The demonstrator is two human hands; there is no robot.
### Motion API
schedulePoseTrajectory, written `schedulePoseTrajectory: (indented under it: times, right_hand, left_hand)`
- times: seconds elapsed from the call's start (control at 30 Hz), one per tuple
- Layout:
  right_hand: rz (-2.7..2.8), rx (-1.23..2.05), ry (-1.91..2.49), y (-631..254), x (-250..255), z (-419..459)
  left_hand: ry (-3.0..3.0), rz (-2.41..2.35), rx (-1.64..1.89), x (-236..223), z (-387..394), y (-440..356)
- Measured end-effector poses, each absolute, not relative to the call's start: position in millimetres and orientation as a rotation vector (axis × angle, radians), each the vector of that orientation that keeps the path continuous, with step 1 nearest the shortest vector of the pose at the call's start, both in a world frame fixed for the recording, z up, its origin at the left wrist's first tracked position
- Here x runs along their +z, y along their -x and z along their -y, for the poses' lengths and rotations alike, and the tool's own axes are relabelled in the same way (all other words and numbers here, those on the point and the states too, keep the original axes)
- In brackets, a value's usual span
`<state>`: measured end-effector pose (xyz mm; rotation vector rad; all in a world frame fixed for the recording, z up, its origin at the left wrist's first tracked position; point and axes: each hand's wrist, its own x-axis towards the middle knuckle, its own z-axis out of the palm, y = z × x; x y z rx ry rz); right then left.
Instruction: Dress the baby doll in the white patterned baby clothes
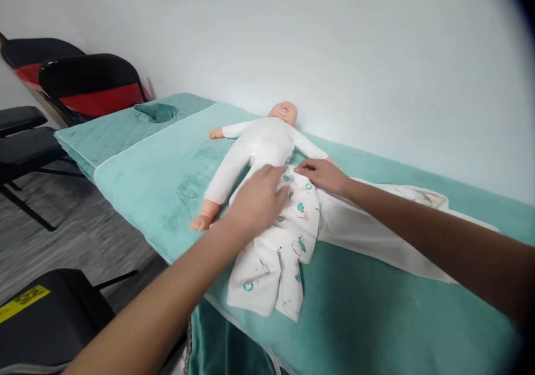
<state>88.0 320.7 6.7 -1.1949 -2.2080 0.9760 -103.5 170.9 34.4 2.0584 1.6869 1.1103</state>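
A baby doll (pixel 267 135) in a white long-sleeved, long-legged suit lies on its back, head toward the wall. Small white baby pants (pixel 292 235) with a green and pink print are spread in front of it, waist end against the doll's lower body. Over the left side of the waist, my left hand (pixel 261 196) is blurred by motion, with thumb and fingers apart and no fabric seen in them. My right hand (pixel 324 175) has its fingers bent together at the right corner of the waistband. One leg of the doll is partly hidden behind my left hand.
Other white cloth (pixel 368 224) lies under and beyond my right forearm. A green plush cover (pixel 159 169) drapes the bed, with a face hole (pixel 156 112) at its far left end. Black and red folding chairs (pixel 92 85) stand left; a black seat (pixel 54 319) is nearby.
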Motion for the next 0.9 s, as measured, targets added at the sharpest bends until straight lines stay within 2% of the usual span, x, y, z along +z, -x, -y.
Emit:
schedulePoseTrajectory:
  times: [0.1,0.2,0.3,0.43,0.57,0.7,0.9]
  right_hand:
    - [2.076,1.241,1.093,-83.3,6.1,-291.3]
    - [2.068,1.193,1.017,-88.9,19.8,-258.9]
    - [2.056,1.173,1.058,-101.0,44.0,-218.1]
    - [1.870,1.195,1.028,-116.2,80.3,-164.0]
    - [1.903,1.061,1.020,-132.2,107.4,-125.6]
    - [2.042,0.908,1.001,-148.5,124.6,-93.6]
    - [2.083,0.707,1.078,-162.4,153.1,-50.9]
  left_hand:
    - [-1.965,-1.638,1.128,7.4,-151.8,75.2]
    - [-1.796,-1.636,1.235,-11.1,-135.8,65.6]
    - [-1.738,-1.578,1.256,-7.9,-116.7,59.6]
    - [-1.688,-1.526,1.304,22.3,-90.8,42.7]
    - [-1.608,-1.437,1.444,60.6,-71.7,23.6]
    - [-1.389,-1.159,1.553,96.6,-55.0,10.8]
    - [-0.909,-0.796,1.509,136.9,-29.1,-2.7]
